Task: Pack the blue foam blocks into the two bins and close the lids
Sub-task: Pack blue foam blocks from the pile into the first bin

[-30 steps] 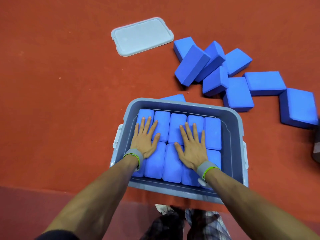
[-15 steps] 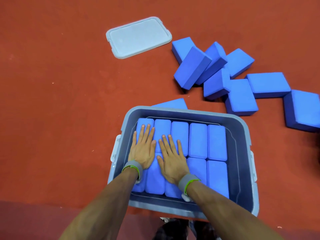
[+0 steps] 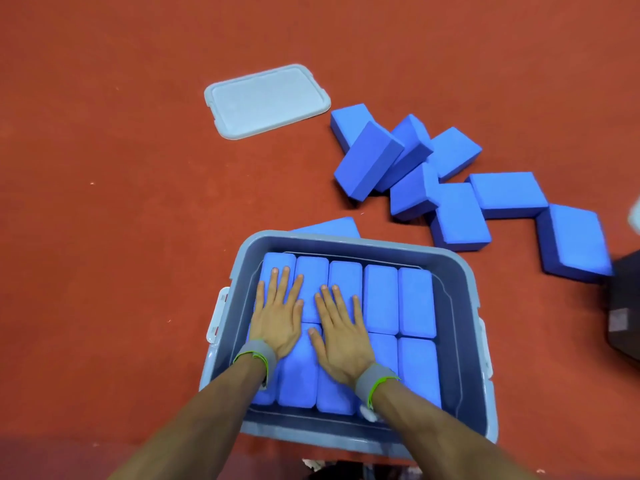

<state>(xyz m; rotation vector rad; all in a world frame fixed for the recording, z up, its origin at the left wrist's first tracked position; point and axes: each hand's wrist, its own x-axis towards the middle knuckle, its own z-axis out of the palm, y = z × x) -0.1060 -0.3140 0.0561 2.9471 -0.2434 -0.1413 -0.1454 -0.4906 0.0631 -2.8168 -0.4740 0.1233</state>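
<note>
A grey-blue bin (image 3: 460, 306) stands on the red floor right in front of me, filled with two rows of blue foam blocks (image 3: 398, 299). My left hand (image 3: 278, 313) lies flat on the blocks at the bin's left side, fingers spread. My right hand (image 3: 341, 329) lies flat beside it, near the middle. Neither hand grips anything. The bin's pale lid (image 3: 266, 100) rests on the floor beyond it. Several loose blue blocks (image 3: 453, 188) lie in a heap to the far right, and one more block (image 3: 329, 227) pokes out behind the bin.
A dark object (image 3: 623, 306) sits at the right edge, next to the nearest loose block (image 3: 575, 244). Open red floor stretches to the left of the bin and lid. A checked cloth shows at the bottom, below the bin.
My right hand has slid left across the blocks, from the bin's middle-right to right beside my left hand. The left hand has stayed in place. The view has shifted slightly.
</note>
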